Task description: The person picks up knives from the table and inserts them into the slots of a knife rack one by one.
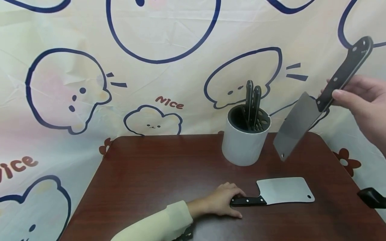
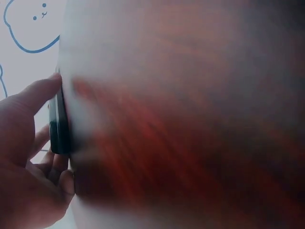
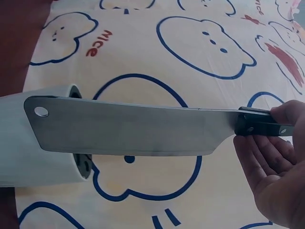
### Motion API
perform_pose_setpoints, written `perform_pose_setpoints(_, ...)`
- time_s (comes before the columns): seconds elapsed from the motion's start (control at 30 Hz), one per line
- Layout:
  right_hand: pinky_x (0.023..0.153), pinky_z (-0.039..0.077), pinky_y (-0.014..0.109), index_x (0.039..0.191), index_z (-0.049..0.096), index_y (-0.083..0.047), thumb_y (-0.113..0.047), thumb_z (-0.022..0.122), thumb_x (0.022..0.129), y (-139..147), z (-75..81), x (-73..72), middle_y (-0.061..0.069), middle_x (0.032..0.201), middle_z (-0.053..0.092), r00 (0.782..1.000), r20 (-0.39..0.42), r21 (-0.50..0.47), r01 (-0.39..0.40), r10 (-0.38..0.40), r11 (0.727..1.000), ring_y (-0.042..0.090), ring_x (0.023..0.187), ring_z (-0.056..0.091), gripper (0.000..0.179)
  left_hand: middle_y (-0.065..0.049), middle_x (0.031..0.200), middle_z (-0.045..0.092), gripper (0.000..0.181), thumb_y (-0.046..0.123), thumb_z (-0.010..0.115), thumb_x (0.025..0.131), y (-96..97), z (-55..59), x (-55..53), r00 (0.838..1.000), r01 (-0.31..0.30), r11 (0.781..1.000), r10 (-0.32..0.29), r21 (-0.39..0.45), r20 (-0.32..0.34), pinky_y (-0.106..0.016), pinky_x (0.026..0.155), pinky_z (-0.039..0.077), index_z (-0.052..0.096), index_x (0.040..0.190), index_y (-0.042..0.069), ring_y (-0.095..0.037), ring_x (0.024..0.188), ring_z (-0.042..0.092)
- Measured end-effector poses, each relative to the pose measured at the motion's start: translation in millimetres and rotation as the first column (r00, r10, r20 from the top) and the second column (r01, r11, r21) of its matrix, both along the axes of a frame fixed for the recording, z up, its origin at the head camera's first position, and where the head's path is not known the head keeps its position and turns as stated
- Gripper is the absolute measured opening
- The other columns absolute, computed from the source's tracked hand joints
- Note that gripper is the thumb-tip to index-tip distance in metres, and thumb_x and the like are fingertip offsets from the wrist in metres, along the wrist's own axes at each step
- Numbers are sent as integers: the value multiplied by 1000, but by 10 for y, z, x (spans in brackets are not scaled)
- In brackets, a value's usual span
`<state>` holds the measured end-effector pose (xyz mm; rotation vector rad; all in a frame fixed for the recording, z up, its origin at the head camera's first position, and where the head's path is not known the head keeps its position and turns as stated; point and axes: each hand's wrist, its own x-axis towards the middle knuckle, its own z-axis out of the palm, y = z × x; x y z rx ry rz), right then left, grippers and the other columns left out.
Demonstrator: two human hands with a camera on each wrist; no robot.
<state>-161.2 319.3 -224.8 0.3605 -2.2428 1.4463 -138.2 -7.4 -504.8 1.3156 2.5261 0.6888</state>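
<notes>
Lying flat on the table is one cleaver (image 1: 286,190), its wide blade pointing right and its black riveted handle to the left. My left hand (image 1: 224,199) grips the end of that handle (image 2: 59,124), with fingers on both sides. A second cleaver (image 1: 298,124) is up in the air at the right, tilted, blade down and handle up. My right hand (image 1: 365,97) pinches its black handle between thumb and fingers. In the right wrist view this blade (image 3: 128,126) passes in front of the white knife holder (image 3: 38,138).
The round white knife holder (image 1: 242,147) stands at the back of the brown table (image 1: 166,167), with two black-handled utensils (image 1: 253,100) upright in it. A black object (image 1: 372,197) juts in at the right edge. Behind hangs a printed cloth (image 1: 181,77).
</notes>
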Motion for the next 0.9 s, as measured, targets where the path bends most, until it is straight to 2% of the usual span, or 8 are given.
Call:
perform_pose_setpoints(0.07,105,36,18,131,64,-6,1,54,102,-14,50,-41,-8,114,72,1000,8,16,27,-27,999,7,107,65,32,12,108,59,53,41,86,81,9,-5,9,1000,-13,1000,13,-1,-9,-17,89,38,67,127,22,2,98,47)
perform_pose_setpoints(0.13,93,40,18,132,65,-8,0,55,102,-35,102,-90,-9,111,72,999,-1,20,40,-40,999,8,99,66,32,12,106,60,47,37,85,83,15,-7,14,999,-30,999,31,16,-12,-17,87,38,68,125,21,2,96,47)
perform_pose_setpoints(0.23,75,38,21,131,66,-12,-3,57,102,-79,168,-143,-12,105,73,997,-2,29,74,-74,997,9,87,64,32,12,101,62,39,32,83,86,15,-11,14,999,-49,998,49,51,-10,-17,86,38,70,120,20,2,93,48)
perform_pose_setpoints(0.4,62,40,20,135,65,-15,-11,59,103,-166,257,-202,-15,99,73,993,30,29,113,-113,993,6,80,63,33,14,97,62,33,29,83,86,5,-25,3,999,-48,996,49,69,-8,-17,87,39,72,117,20,3,92,49)
perform_pose_setpoints(0.53,61,41,19,136,64,-18,-18,61,103,-243,318,-257,-16,104,71,989,42,57,138,-141,989,3,85,65,33,15,94,60,31,28,82,87,-2,-31,-18,999,-50,994,50,92,3,-15,86,40,73,115,19,4,91,49)
perform_pose_setpoints(0.7,61,43,18,133,66,-16,-17,63,102,-311,340,-322,-14,108,70,993,16,55,119,-120,991,0,93,67,31,12,92,60,28,21,81,85,-29,-18,-35,998,-67,983,63,169,26,-11,86,40,73,112,16,4,90,51)
perform_pose_setpoints(0.87,77,42,19,137,64,-17,-20,64,102,-379,346,-410,-15,111,70,992,26,69,124,-126,990,-6,95,66,35,12,93,61,28,17,82,84,-70,8,-27,994,-91,975,78,204,73,-10,85,41,72,110,15,5,89,52)
perform_pose_setpoints(0.9,84,42,19,138,63,-17,-21,64,102,-395,345,-430,-15,111,70,992,36,65,120,-123,991,-5,96,67,36,12,93,61,28,17,82,84,-82,17,-22,994,-95,974,80,208,81,-10,85,41,72,111,15,5,89,52)
